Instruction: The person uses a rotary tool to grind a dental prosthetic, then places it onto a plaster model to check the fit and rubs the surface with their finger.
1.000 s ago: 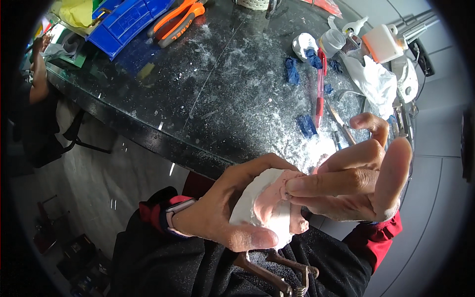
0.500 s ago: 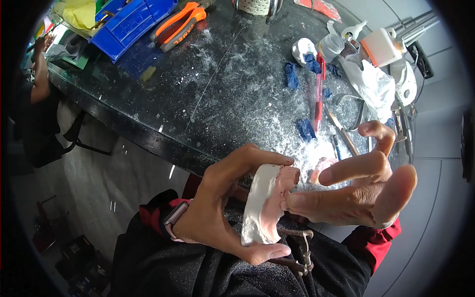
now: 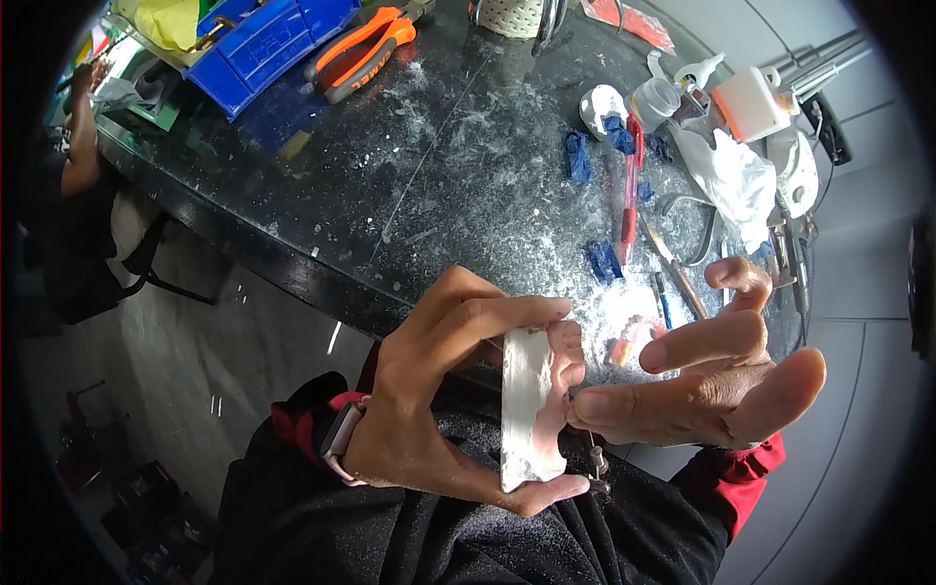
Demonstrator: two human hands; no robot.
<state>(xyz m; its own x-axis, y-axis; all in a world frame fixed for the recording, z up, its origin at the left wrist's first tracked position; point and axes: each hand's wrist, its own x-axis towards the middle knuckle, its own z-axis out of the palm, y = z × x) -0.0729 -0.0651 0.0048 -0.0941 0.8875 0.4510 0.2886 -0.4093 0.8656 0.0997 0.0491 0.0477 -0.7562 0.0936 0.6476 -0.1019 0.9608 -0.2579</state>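
My left hand [image 3: 419, 390] grips a white and pink plaster dental model [image 3: 531, 409] above my lap, fingers on its upper end and thumb beneath. Its pink side, with tooth shapes, faces right. One digit of my right hand [image 3: 712, 385] touches that pink side, while the other fingers are spread apart and bent. Nothing shows between them. A small metal fitting [image 3: 600, 470] appears below the model; most of it is hidden. Just beyond my right fingers, a pink arch-shaped piece [image 3: 636, 339] lies on the dusty table in bright light.
White dust covers the dark table [image 3: 429, 156]. On it lie orange-handled pliers [image 3: 366, 58], a blue bin [image 3: 263, 54], a red pen [image 3: 630, 190], blue scraps [image 3: 577, 156], a knife-like tool [image 3: 673, 263], a white plastic bag [image 3: 731, 180] and a bottle [image 3: 751, 102]. Another person's arm [image 3: 83, 136] is at far left.
My left hand has turned the dental model, so its white base stands more upright and edge-on. The bent metal frame below it is now mostly hidden. My right hand has shifted slightly.
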